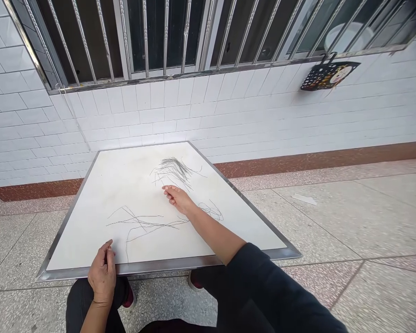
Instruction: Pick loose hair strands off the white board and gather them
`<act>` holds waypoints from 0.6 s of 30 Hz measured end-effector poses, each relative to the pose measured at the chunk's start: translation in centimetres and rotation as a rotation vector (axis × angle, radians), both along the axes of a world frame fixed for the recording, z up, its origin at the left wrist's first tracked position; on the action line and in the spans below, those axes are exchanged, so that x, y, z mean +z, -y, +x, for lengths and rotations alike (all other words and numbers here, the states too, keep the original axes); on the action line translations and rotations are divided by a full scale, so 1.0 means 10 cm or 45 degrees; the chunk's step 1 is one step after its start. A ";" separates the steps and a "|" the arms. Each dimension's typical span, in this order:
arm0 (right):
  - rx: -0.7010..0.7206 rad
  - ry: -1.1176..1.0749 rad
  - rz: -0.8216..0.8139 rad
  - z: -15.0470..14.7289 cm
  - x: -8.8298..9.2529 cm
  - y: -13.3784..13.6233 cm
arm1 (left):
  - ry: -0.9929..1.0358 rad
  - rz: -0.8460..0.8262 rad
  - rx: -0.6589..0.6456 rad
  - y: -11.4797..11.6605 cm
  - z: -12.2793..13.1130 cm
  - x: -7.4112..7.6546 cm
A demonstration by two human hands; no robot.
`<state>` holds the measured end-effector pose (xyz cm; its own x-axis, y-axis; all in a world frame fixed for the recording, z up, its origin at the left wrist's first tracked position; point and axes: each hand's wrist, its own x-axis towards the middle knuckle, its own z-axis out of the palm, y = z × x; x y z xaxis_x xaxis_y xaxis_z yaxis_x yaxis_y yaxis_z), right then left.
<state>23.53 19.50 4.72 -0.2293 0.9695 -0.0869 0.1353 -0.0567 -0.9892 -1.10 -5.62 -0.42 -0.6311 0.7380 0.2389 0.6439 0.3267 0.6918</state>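
A white tabletop with a metal rim (166, 265) stands in front of me. Thin dark strands lie on it: a dense tuft (175, 167) at the far middle and long loose strands (142, 223) nearer me. My right hand (177, 197) reaches across the top, its fingers pinched together just below the tuft, touching strands. My left hand (103, 273) rests at the near edge with its fingers closed, seemingly pinching the end of a strand that is too thin to make out.
A white tiled wall (229, 115) with a barred window (159, 37) stands behind the table. A dark perforated basket (327, 75) hangs at the upper right. Speckled stone floor (350, 217) spreads to the right, with a scrap of paper (304, 199) on it.
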 end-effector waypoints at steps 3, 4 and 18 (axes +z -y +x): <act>-0.107 -0.008 -0.063 0.08 -0.05 -0.07 | -0.024 0.028 -0.004 -0.01 -0.02 -0.04; -0.136 0.016 -0.088 0.11 -0.08 -0.10 | -0.033 0.034 -0.005 -0.01 -0.02 -0.05; -0.140 0.951 0.379 0.15 -0.15 -0.20 | -0.169 0.073 -0.009 0.00 -0.03 -0.12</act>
